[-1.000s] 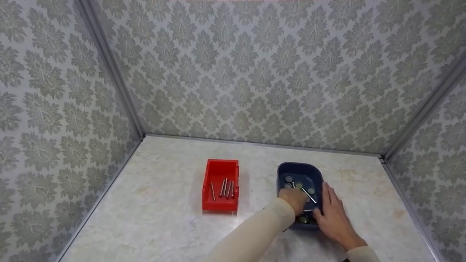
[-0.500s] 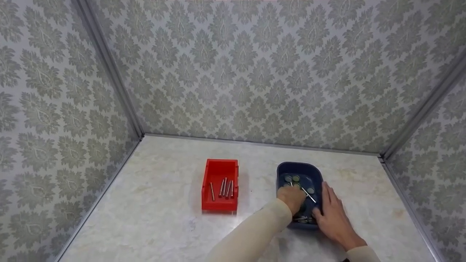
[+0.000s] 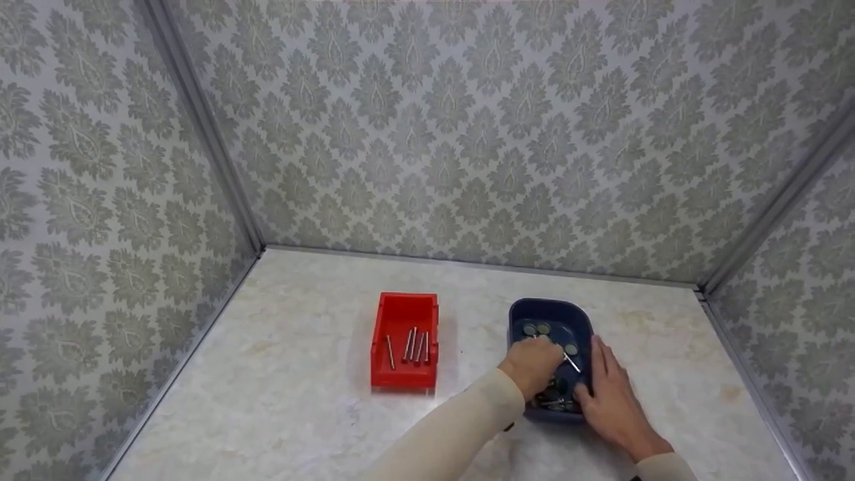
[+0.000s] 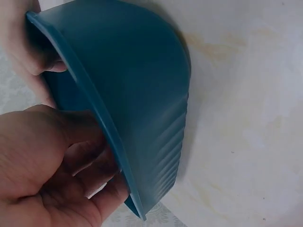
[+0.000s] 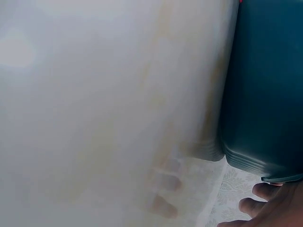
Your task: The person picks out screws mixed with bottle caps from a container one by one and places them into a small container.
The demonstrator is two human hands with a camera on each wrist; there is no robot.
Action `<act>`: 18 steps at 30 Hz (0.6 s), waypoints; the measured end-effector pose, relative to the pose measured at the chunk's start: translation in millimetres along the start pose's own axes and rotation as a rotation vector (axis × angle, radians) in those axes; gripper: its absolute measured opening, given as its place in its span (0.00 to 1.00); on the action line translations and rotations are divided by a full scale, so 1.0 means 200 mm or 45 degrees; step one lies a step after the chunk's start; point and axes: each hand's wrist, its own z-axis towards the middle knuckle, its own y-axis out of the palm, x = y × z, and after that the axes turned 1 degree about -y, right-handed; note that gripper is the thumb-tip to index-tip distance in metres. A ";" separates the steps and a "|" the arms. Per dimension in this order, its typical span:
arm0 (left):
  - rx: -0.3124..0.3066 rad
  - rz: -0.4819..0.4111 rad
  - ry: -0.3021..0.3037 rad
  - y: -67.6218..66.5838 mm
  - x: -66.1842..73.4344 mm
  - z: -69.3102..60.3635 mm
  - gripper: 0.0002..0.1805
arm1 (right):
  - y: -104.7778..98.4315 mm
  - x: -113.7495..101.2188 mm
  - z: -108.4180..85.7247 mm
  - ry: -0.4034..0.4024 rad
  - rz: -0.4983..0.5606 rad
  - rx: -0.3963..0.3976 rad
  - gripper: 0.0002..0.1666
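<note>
In the head view, my left hand [image 3: 533, 362] reaches over the near left rim of a dark blue bin [image 3: 549, 306]. Its fingers [image 4: 87, 165] are bent inside the bin in the left wrist view; whether they hold anything is hidden. My right hand [image 3: 616, 401] holds the bin's right wall, thumb over the rim and fingers along the outside. Several round, coin-like discs [image 3: 571, 349] lie in the bin. A slim metal rod [image 3: 572, 363] sticks out beside my left fingers, and more small pieces lie at the near end, too small to make out.
A red open-front bin [image 3: 405, 381] stands to the left with several slim metal rods [image 3: 419, 349] in it. Both bins rest on a pale marbled table [image 3: 300, 354]. Patterned panels [image 3: 441, 133] close off the back and both sides.
My left hand has shifted slightly up and left within the blue bin, uncovering more of its near end. One greenish disc has moved toward the far end. My right hand stays put.
</note>
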 end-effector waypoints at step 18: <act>0.291 -0.776 -0.101 -0.05 -0.13 -0.14 0.11 | 0.00 -0.03 0.01 0.035 -0.040 -0.022 0.58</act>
